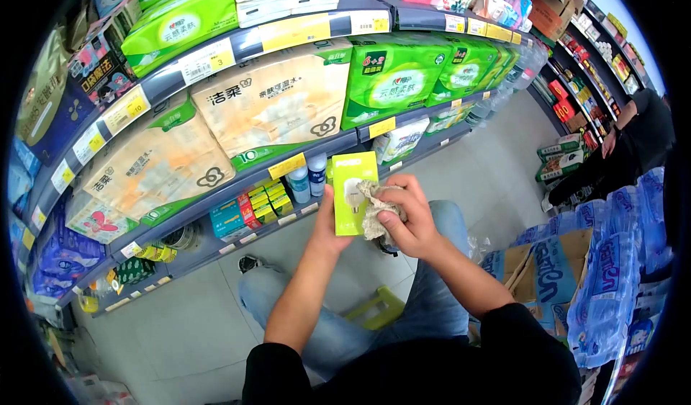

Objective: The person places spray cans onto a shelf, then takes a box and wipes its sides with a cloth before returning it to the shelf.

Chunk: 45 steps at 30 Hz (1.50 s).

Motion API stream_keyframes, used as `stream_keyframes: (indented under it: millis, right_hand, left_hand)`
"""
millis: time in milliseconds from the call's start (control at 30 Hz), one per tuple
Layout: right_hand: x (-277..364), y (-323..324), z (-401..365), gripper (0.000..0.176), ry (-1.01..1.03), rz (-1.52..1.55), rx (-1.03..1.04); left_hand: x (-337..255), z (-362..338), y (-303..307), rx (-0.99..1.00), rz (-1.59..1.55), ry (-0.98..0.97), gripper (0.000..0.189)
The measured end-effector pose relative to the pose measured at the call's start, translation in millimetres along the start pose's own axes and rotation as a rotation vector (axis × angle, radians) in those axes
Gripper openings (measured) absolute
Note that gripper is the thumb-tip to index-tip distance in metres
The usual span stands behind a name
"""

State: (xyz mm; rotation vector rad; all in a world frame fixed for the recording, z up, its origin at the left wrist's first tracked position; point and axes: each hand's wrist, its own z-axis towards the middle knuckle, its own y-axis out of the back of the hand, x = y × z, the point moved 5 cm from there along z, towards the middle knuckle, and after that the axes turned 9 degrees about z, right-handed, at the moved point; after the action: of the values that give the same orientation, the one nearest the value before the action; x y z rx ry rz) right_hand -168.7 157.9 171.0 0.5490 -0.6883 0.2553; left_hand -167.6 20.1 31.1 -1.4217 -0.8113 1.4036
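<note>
A yellow-green light bulb box (348,214) stands upright in front of me, with a bulb pictured on its face. My left hand (328,225) is closed around its left side, thumb along the edge. In my right hand (412,221) is a crumpled, greyish cloth (374,225), bunched under the fingers. The cloth touches the right part of the box's face and covers some of it. Beyond the box, white and blue bottles (317,173) stand on the lower shelf.
Shelves with large tissue packs (270,102) and green tissue packs (392,77) curve ahead. Small boxes (270,202) sit low down. Below me is a green stool (381,308). Shrink-wrapped bottles (604,290) and a cardboard carton (551,272) are at right; another person (640,138) is farther back.
</note>
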Motion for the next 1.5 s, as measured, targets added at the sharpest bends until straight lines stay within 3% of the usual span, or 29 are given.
stream_keyframes:
  millis: [133, 167, 300, 400, 433, 467, 533, 600, 700, 733, 767, 800, 867, 933, 1000, 1067, 1133, 1200, 1300, 1333, 1367, 1500]
  right_hand:
    - [7, -7, 5, 0.029, 0.035, -0.175, 0.071]
    - [14, -8, 6, 0.028, 0.054, -0.251, 0.111]
    - [49, -21, 17, 0.024, 0.142, -0.381, 0.449]
    - [28, -9, 27, 0.033, 0.214, -0.461, 0.344]
    - [13, -1, 36, 0.036, 0.249, -0.464, 0.199]
    - [-2, 9, 45, 0.036, 0.207, -0.502, 0.119]
    - [-22, 32, 66, 0.032, 0.054, -0.541, -0.016]
    - [-34, 48, 70, 0.032, -0.017, -0.352, -0.186]
    - [5, 30, 49, 0.031, 0.104, -0.297, -0.055]
    - [13, 9, 32, 0.031, 0.245, -0.351, 0.138]
    - [26, -5, 20, 0.032, 0.249, -0.364, 0.244]
    - [35, -15, 14, 0.032, 0.252, -0.381, 0.349]
    - [10, -1, 22, 0.030, 0.233, -0.465, 0.207]
    - [-20, 24, 45, 0.027, 0.168, -0.591, 0.002]
    - [-56, 55, 58, 0.025, -0.072, -0.370, -0.176]
    - [-72, 67, 49, 0.025, -0.244, 0.030, -0.419]
    - [-67, 65, 39, 0.026, -0.212, 0.134, -0.406]
    - [-25, 51, 25, 0.028, 0.031, -0.068, -0.178]
    - [12, 19, 9, 0.029, 0.156, -0.115, 0.132]
    - [12, 17, 5, 0.029, 0.148, -0.099, 0.138]
    - [10, 16, 1, 0.029, 0.142, -0.085, 0.144]
    - [11, 10, -2, 0.031, 0.144, -0.198, 0.153]
  left_hand:
    - [4, 5, -4, -0.054, -0.077, 0.025, 0.088]
    - [2, 4, -8, 0.003, -0.075, 0.097, 0.076]
    - [0, -6, -25, -0.087, 0.043, 0.207, 0.062]
    - [1, -5, -18, -0.060, 0.235, 0.147, 0.064]
    - [1, -4, -16, -0.153, 0.357, 0.126, 0.061]
    - [5, -5, -19, -0.046, 0.258, 0.150, 0.059]
    - [8, -7, -21, -0.079, 0.370, 0.165, 0.061]
    - [8, -6, -28, -0.125, 0.312, 0.180, 0.061]
    - [1, -6, -31, -0.176, 0.277, 0.171, 0.061]
    - [-1, -5, -30, -0.188, 0.276, 0.168, 0.061]
    - [-4, -2, -26, -0.058, 0.126, 0.258, 0.057]
    - [-2, -1, -19, -0.087, 0.248, 0.199, 0.057]
    - [4, -5, -20, -0.141, 0.485, 0.089, 0.055]
    - [12, -5, -27, -0.109, 0.314, 0.194, 0.054]
    - [15, -6, -29, -0.148, 0.357, 0.241, 0.055]
    - [10, -1, -25, -0.161, 0.233, 0.167, 0.055]
    - [5, 0, -18, -0.141, 0.132, 0.100, 0.055]
    - [0, 2, -13, -0.075, 0.072, 0.059, 0.055]
    - [-2, 2, -12, -0.164, 0.136, -0.021, 0.058]
    - [-3, 1, -14, -0.197, 0.181, -0.048, 0.060]
    - [-2, 1, -10, -0.102, 0.180, -0.040, 0.072]
    - [5, -5, -12, 0.039, 0.156, 0.046, 0.084]
